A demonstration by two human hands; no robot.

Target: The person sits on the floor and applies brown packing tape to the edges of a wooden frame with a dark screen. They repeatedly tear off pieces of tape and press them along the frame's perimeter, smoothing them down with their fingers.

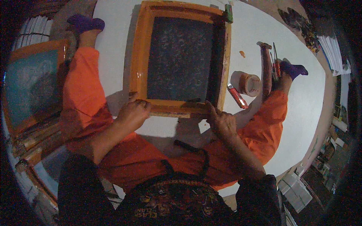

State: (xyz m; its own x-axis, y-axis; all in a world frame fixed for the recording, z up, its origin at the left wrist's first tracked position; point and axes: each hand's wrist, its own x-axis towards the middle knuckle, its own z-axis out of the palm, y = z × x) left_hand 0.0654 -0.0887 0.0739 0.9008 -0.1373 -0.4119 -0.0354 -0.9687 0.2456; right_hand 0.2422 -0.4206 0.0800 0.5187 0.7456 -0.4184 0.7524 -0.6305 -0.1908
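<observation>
- The person sits on a white sheet (301, 94) with legs in orange trousers (86, 94) spread to either side; purple socks (86, 23) cover both feet.
- The left hand (132, 113) grips the near left corner of an orange wooden screen frame (141, 60), its fingers curled together over the near rail.
- The right hand (220, 121) rests at the near right end of the same rail, its fingers slightly apart, with the fingertips touching the wood.
- The frame lies flat on the sheet between the legs, its dark mesh (179, 60) facing up.
- Just right of the frame lie a small red tool (236, 96) and a roll of tape (249, 83).
- Farther right, beside the right shin, sit several brushes or tools (274, 64).
- A green object (228, 13) sits at the frame's far right corner.
- At the left, another orange frame with a teal screen (32, 83) leans beside the left leg.
</observation>
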